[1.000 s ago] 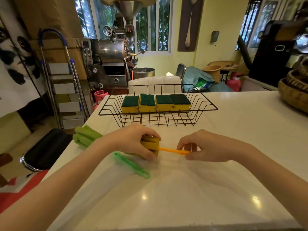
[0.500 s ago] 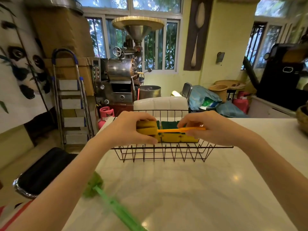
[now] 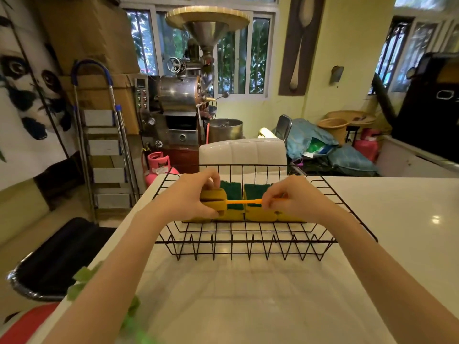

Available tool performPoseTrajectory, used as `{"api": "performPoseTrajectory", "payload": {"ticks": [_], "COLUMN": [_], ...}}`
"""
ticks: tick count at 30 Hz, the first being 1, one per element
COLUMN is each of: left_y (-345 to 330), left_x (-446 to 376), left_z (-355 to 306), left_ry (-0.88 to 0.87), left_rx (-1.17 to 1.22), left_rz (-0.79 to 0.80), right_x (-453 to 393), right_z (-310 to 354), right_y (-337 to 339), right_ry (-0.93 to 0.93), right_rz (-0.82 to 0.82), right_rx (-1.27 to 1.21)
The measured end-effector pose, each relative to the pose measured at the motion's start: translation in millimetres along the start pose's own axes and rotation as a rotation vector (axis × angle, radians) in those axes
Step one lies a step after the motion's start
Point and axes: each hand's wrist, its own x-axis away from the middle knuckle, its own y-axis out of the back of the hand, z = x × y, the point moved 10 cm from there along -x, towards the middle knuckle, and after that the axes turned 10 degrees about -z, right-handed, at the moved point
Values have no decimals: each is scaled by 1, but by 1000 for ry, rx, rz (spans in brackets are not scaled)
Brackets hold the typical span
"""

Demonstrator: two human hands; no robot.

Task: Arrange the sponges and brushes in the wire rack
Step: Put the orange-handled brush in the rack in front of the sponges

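A black wire rack [image 3: 238, 242] stands on the white counter [image 3: 397, 219]. Inside it lies a row of yellow sponges with green scouring tops [image 3: 232, 194], partly hidden by my hands. I hold an orange sponge brush [image 3: 244, 201] level above the rack. My left hand [image 3: 191, 198] grips its yellow foam head, and my right hand [image 3: 295, 198] pinches its thin orange handle. A green sponge brush [image 3: 84, 276] lies blurred on the counter at the lower left, mostly behind my left forearm.
A white padded chair back [image 3: 242, 152] stands just behind the rack. Beyond the counter's left edge are a black stool [image 3: 57, 254], a pink gas cylinder [image 3: 159, 165] and a step ladder [image 3: 104, 145]. A metal roasting machine [image 3: 186, 95] stands at the back.
Both hands lifted the orange brush from the counter and carried it forward over the rack. The view tilted up, so the green brush slid to the lower left.
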Motion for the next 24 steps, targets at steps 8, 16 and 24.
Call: {"api": "performPoseTrajectory", "payload": {"ticks": [8,16,24], "left_y": [-17,-33,-40], "left_x": [-6,-1,0], "left_z": [15,28,35], "left_ry": [23,73,92], "left_rx": [-132,-247,-270], "left_rz": [88,203,210], "right_x": [3,16,23], "right_z": [-7,-16,-15], "right_y": [-28,-58,-58], "right_ry": [-38,-123,-164], "right_rz": [142,389,416], "right_rx": [46,136,148]}}
